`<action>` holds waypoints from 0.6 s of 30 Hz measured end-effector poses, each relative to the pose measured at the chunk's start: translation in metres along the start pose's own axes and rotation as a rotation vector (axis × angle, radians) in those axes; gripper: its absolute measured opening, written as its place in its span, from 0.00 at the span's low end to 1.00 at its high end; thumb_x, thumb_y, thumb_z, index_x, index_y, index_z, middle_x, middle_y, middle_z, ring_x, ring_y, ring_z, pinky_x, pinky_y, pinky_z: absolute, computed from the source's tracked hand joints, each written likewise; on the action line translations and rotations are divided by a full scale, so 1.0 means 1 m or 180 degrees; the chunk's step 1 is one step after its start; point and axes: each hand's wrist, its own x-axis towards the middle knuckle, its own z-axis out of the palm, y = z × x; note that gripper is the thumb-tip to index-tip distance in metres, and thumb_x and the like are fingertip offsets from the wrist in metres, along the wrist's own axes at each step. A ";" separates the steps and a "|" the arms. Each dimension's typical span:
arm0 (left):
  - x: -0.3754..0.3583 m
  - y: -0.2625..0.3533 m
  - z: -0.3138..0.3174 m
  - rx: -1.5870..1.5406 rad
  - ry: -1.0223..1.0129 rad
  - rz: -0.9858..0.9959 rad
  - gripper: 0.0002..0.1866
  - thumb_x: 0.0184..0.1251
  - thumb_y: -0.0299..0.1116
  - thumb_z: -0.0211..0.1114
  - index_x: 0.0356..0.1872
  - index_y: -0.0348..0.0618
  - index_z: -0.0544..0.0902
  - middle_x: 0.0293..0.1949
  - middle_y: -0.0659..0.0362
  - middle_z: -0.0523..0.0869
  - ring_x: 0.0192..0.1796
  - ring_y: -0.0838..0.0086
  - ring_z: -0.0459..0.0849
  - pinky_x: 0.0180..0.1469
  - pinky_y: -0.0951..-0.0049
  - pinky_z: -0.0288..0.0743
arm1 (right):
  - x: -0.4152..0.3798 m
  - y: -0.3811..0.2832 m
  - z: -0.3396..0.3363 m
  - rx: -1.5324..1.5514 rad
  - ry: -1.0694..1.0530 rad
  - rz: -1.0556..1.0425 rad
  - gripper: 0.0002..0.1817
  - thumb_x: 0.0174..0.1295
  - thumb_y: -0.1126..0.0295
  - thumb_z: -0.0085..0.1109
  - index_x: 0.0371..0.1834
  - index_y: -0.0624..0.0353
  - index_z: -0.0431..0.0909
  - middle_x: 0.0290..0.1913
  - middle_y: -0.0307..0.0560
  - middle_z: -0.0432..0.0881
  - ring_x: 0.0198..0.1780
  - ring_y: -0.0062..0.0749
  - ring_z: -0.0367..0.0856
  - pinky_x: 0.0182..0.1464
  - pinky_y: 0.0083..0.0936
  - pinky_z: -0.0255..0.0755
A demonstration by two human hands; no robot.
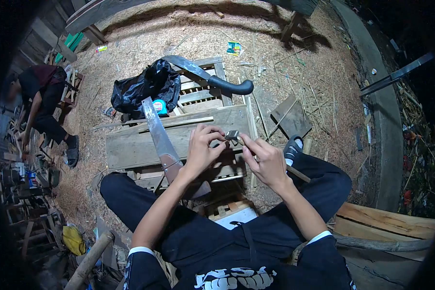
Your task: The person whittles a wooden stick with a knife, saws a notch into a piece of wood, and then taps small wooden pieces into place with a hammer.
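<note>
My left hand [205, 150] is above the wooden bench, its fingers curled near a small dark metal head [232, 135], which looks like a hammer head. Whether its fingertips touch the metal is hard to tell. My right hand [266, 162] is closed around the tool just beside that head, and a wooden handle [298, 174] shows beyond the hand at the lower right. Left of my left hand, a handsaw [162, 137] lies across the plank bench [125, 147]. Behind it are a black plastic bag [147, 87], a blue tape measure [160, 107] and a black-handled machete [203, 75].
Another person [43, 101] bends down at the far left. A square board [291, 117] and thin sticks lie on the shaving-covered ground to the right. Wooden planks [386, 222] stand at the lower right. A round pole [89, 261] rises at the lower left.
</note>
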 end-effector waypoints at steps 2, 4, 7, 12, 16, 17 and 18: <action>-0.001 -0.002 0.001 0.0023 -0.0017 0.0001 0.07 0.54 0.32 0.77 0.31 0.44 0.89 0.47 0.64 0.90 0.54 0.63 0.80 0.60 0.59 0.68 | -0.001 0.005 0.004 -0.0174 -0.0108 -0.0033 0.23 0.71 0.63 0.61 0.69 0.43 0.81 0.31 0.47 0.81 0.28 0.45 0.84 0.31 0.40 0.79; 0.002 0.000 0.000 0.0039 -0.0027 -0.0003 0.07 0.54 0.32 0.77 0.32 0.44 0.89 0.47 0.64 0.90 0.54 0.63 0.80 0.60 0.59 0.68 | -0.001 0.002 0.003 -0.0061 -0.0004 -0.0033 0.23 0.71 0.63 0.61 0.69 0.43 0.81 0.32 0.47 0.81 0.28 0.45 0.84 0.31 0.40 0.79; -0.001 0.001 -0.001 0.0037 -0.0039 -0.0078 0.07 0.53 0.32 0.77 0.32 0.44 0.90 0.47 0.64 0.90 0.54 0.63 0.80 0.60 0.59 0.68 | 0.001 -0.001 0.000 -0.0005 -0.0011 -0.0020 0.23 0.71 0.63 0.61 0.70 0.44 0.81 0.32 0.47 0.82 0.28 0.45 0.84 0.31 0.40 0.78; 0.001 0.001 0.000 0.0051 -0.0045 -0.0047 0.07 0.54 0.33 0.78 0.32 0.45 0.91 0.46 0.64 0.90 0.53 0.63 0.80 0.59 0.59 0.69 | 0.000 0.005 0.003 -0.0084 -0.0041 -0.0024 0.23 0.71 0.63 0.61 0.69 0.46 0.81 0.31 0.47 0.81 0.28 0.46 0.84 0.31 0.40 0.78; 0.001 0.002 0.000 0.0076 0.0000 0.0011 0.07 0.55 0.34 0.78 0.32 0.45 0.91 0.45 0.64 0.90 0.53 0.63 0.80 0.59 0.60 0.69 | 0.003 0.001 -0.003 0.0014 0.0084 0.0103 0.21 0.71 0.63 0.61 0.67 0.46 0.82 0.31 0.47 0.80 0.28 0.46 0.84 0.31 0.40 0.78; 0.001 0.002 0.000 0.0048 -0.0014 -0.0004 0.07 0.55 0.34 0.78 0.32 0.45 0.91 0.45 0.64 0.90 0.52 0.63 0.80 0.59 0.60 0.69 | 0.003 0.001 -0.004 -0.0038 0.0014 0.0100 0.21 0.71 0.63 0.61 0.67 0.46 0.83 0.30 0.47 0.80 0.28 0.45 0.83 0.31 0.40 0.78; 0.002 0.002 -0.001 0.0019 -0.0030 -0.0018 0.07 0.55 0.34 0.78 0.32 0.45 0.91 0.45 0.64 0.90 0.52 0.63 0.80 0.59 0.60 0.69 | 0.002 0.002 -0.004 -0.0042 0.0024 0.0106 0.21 0.71 0.63 0.61 0.67 0.46 0.83 0.30 0.47 0.80 0.28 0.45 0.83 0.31 0.40 0.78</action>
